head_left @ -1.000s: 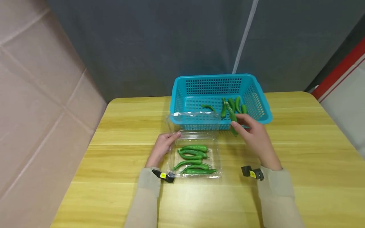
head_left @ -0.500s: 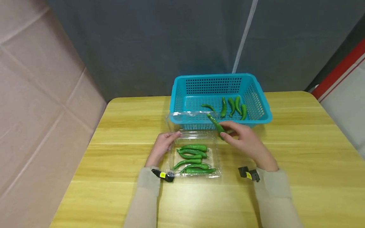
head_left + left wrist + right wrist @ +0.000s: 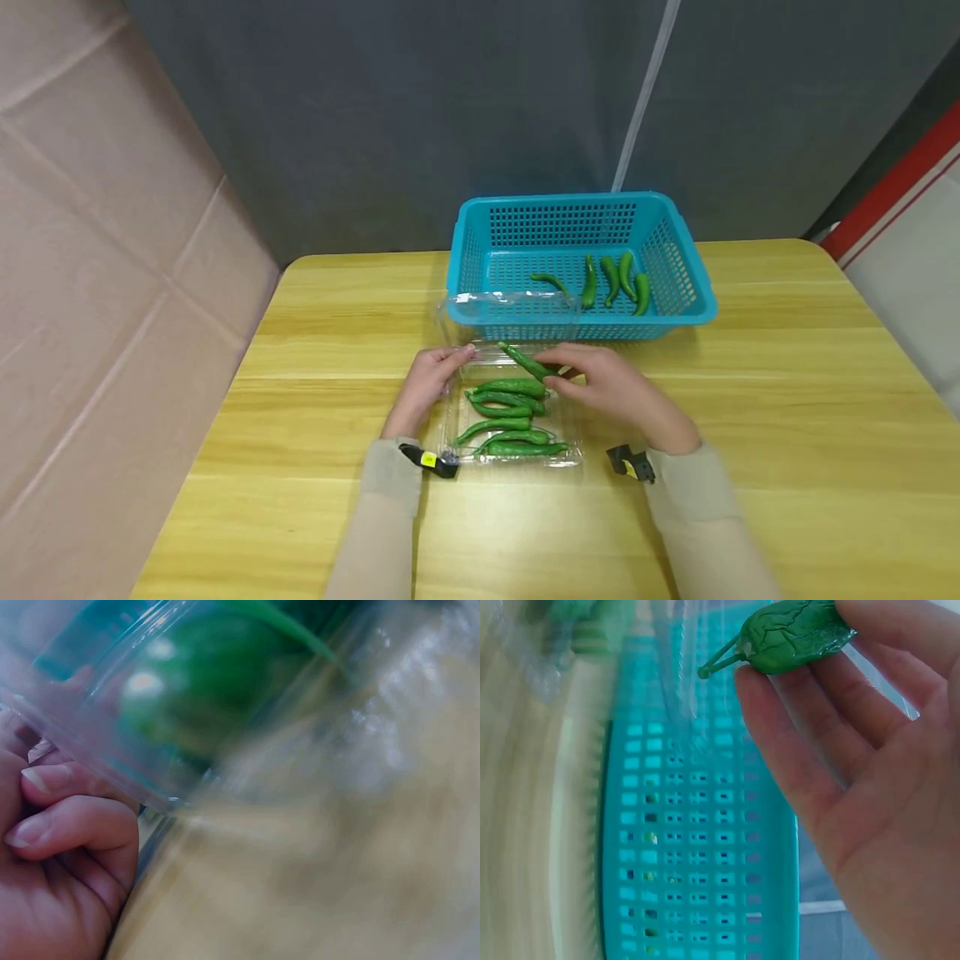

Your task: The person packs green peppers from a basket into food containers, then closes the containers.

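My right hand pinches a green chili pepper between thumb and fingers, over the far part of a clear plastic clamshell box. Its wrinkled skin and stem show close up in the right wrist view, where the pepper is gripped by the hand. Several green peppers lie crosswise in the box's base. On the box's left side, near the hinge, my left hand grips the edge. Curled fingers of that hand sit against the plastic wall in the left wrist view.
Behind the box stands a blue perforated basket with several green peppers inside. The raised clear lid overlaps the basket's front. Both rest on a wooden table, with a dark grey panel behind it.
My right hand has moved from the basket's front left and toward me, bringing the held pepper over the clamshell box. The left hand has stayed at the box's edge.
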### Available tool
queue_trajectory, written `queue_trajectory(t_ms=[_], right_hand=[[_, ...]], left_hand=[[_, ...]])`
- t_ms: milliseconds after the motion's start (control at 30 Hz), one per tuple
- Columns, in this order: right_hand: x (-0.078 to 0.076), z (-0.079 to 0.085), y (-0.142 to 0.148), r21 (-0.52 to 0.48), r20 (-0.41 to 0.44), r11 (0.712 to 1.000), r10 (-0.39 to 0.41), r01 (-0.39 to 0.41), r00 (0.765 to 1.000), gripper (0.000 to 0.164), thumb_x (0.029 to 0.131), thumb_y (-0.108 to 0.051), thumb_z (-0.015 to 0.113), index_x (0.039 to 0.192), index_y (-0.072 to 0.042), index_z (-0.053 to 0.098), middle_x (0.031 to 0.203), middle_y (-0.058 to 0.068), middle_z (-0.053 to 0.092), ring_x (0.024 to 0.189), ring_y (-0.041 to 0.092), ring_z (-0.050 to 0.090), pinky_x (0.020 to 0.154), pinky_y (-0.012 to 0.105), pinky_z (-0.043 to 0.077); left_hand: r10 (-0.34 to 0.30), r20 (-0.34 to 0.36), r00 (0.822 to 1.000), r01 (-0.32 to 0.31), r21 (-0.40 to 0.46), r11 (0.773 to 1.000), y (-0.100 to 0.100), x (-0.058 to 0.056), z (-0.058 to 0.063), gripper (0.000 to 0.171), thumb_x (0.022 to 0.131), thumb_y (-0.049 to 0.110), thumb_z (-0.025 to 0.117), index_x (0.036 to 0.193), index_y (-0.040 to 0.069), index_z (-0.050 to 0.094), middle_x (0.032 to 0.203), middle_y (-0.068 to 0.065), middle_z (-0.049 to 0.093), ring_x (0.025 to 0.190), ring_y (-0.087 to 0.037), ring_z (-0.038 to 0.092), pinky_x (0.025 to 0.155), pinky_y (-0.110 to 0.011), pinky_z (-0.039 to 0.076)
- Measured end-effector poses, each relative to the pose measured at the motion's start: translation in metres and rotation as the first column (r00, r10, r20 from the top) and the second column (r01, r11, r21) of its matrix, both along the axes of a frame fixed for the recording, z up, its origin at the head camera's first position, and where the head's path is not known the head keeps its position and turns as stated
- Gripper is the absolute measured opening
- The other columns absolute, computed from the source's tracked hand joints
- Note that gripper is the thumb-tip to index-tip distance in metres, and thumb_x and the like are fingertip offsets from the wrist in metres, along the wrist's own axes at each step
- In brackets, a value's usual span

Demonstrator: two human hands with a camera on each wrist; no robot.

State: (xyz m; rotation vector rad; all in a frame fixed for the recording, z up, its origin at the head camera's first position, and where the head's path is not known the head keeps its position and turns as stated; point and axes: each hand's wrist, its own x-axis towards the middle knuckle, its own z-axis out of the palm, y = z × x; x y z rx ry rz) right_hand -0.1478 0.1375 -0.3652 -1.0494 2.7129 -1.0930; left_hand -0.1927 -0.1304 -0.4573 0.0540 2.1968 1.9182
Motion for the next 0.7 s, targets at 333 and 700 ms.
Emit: queue_trajectory(t_ms=[333, 700], right_hand=[[-0.001, -0.015, -0.015, 0.083, -0.064, 0.996, 0.015, -0.01, 0.998, 0.03, 0.085, -0.018, 0.061, 0.115, -0.015, 0.06, 0.109, -0.003, 0.06, 0.1, 0.013, 0.055, 0.084, 0.032, 0.045], [0.001, -0.025, -0.028, 0.194, -0.127, 0.98, -0.015, 0.039, 0.992, 0.028, 0.084, -0.02, 0.063, 0.112, -0.018, 0.061, 0.108, -0.005, 0.061, 0.099, 0.013, 0.056, 0.086, 0.032, 0.044]], left_hand=[[0.013, -0.013, 1.0, -0.013, -0.005, 1.0, 0.001, 0.001, 0.0, 0.041, 0.077, 0.051, 0.061, 0.093, 0.013, 0.069, 0.044, 0.004, 0.037, 0.035, -0.009, 0.027, 0.032, -0.023, 0.022], [0.004, -0.023, 1.0, -0.004, -0.017, 1.0, 0.0, 0.0, 0.0, 0.043, 0.079, 0.049, 0.06, 0.095, 0.011, 0.069, 0.044, 0.005, 0.036, 0.034, -0.007, 0.027, 0.031, -0.023, 0.022]])
